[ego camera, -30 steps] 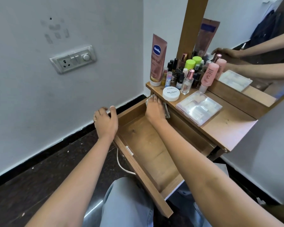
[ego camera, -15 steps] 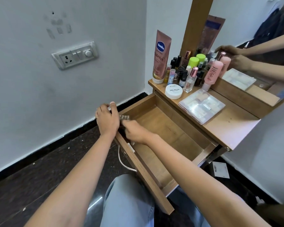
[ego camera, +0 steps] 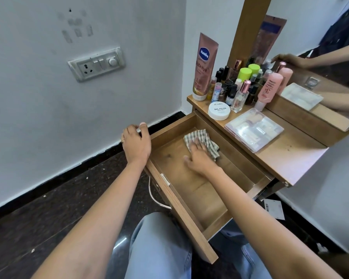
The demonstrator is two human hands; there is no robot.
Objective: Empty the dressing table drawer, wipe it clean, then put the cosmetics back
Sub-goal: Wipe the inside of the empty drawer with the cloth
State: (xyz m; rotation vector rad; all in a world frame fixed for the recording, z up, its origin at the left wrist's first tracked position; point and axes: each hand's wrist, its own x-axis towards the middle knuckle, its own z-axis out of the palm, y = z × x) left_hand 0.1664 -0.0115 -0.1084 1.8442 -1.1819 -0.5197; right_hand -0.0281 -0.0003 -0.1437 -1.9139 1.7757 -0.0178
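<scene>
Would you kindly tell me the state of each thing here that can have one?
drawer, pulled open, only the cloth inside.
cloth, crumpled, pressed on the drawer floor.
right hand, flat, pressing the cloth.
left hand, holds the drawer's front corner.
Vaseline tube, upright on its cap.
nail polish jar, lid on.
clear case, closed, lying flat.
pink bottle, standing on its cap.

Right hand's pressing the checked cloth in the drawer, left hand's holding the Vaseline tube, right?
No: in the head view the left hand grips the drawer at its front corner; the Vaseline tube stands untouched on the tabletop. The right hand does press the checked cloth.
</scene>
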